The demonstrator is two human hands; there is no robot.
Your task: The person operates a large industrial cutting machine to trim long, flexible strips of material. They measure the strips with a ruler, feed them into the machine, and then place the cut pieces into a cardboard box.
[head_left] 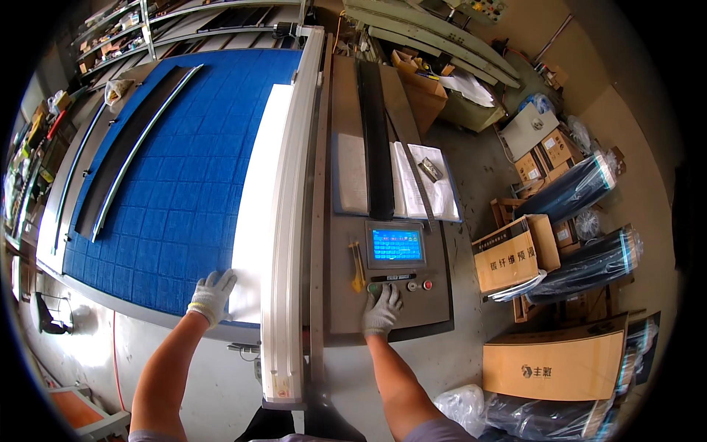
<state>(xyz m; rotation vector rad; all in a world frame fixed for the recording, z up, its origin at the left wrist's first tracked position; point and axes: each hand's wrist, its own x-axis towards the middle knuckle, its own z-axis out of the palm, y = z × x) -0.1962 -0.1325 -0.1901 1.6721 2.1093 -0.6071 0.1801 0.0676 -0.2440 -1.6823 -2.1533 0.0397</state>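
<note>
My left hand (212,298), in a pale knitted glove, lies with its fingers apart at the front edge of a blue gridded mat (177,199). Its fingertips touch the corner of a long white sheet (256,191), which runs along a white metal beam (283,250). Over on the control panel (346,295), my right hand (383,311) wears the same kind of glove. Its fingers are stretched out over a green button (374,288) and hold nothing. Just beyond them are a black marker (392,278), a lit blue touchscreen (396,245) and a yellow-handled tool (358,272).
A dark strip with a bright metal edge (147,151) lies on the mat's left. Papers (428,188) and a long black bar (376,140) rest beyond the screen. Cardboard boxes (556,361) and plastic-wrapped rolls (582,269) stand on the right. Shelves (191,33) line the far left.
</note>
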